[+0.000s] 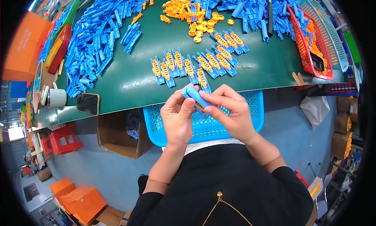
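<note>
Between both hands, over the table's front edge, is a blue plastic part (196,96) with a bit of orange showing beneath it. My left hand (178,114) pinches its left end with thumb and fingers. My right hand (231,110) grips its right side, thumb and fingertips on the blue shell. Just beyond the hands, several blue pieces with orange inserts (178,63) lie in a slanting row on the green table (129,79). Under my hands hangs or rests a blue mesh basket (256,112), partly hidden by my arms.
Loose blue parts (96,42) heap at the left and far side. Orange pieces (180,8) and round orange discs (201,28) lie far centre. A red basket (319,49) holds orange parts at right. A mug (56,97) and a phone (88,103) sit at left; a cardboard box (117,136) stands below.
</note>
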{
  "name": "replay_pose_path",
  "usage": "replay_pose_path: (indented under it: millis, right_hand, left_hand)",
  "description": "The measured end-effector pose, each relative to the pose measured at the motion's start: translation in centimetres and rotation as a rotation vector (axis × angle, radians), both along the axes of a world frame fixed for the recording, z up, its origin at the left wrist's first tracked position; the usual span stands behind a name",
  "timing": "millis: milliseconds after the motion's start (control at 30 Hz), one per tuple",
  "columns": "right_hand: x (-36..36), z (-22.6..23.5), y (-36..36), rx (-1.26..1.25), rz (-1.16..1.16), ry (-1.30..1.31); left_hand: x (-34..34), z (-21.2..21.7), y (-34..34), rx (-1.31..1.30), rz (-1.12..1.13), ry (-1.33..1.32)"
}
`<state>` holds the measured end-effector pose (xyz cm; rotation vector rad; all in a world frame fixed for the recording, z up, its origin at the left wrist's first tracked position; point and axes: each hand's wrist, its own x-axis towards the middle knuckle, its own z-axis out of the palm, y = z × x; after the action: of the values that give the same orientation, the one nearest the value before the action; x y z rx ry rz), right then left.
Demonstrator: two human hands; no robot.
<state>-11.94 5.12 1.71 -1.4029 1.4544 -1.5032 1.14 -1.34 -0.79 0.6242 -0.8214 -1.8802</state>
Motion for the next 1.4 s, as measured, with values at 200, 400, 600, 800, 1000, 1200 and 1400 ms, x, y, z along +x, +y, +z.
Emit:
replay_pose_path:
  millis: [200, 400, 600, 800, 1000, 1200, 1400]
  right_hand:
    - [0.4, -0.4, 0.1, 0.002, 0.019, 0.031]
    - [-0.3, -0.2, -0.1, 0.019, 0.129, 0.055]
    - [1.7, -0.8, -0.3, -0.173, -0.140, 0.232]
    - [1.1, -1.2, -0.5, -0.159, -0.122, 0.290]
    - [0.8, -0.6, -0.8, -0.131, -0.053, -0.159]
    - [-0.7, -1.6, -0.5, 0.192, 0.091, -0.851]
    - [-1.2, -1.7, -0.9, 0.136, 0.137, -0.750]
  left_hand:
    - [0.1, 0.0, 0.3, 0.038, -0.001, 0.003]
    - [0.8, -0.2, 0.0, 0.050, -0.128, -0.015]
    - [-0.1, -0.2, 0.3, 0.141, -0.054, 0.292]
    - [0.1, -0.9, 0.5, 0.101, -0.049, 0.297]
    - [1.2, -0.8, -0.1, -0.295, 0.093, 0.061]
    - [1.4, -0.3, -1.1, -0.631, 0.076, -0.255]
    - [1.6, 0.0, -2.6, -1.348, 0.229, -0.587]
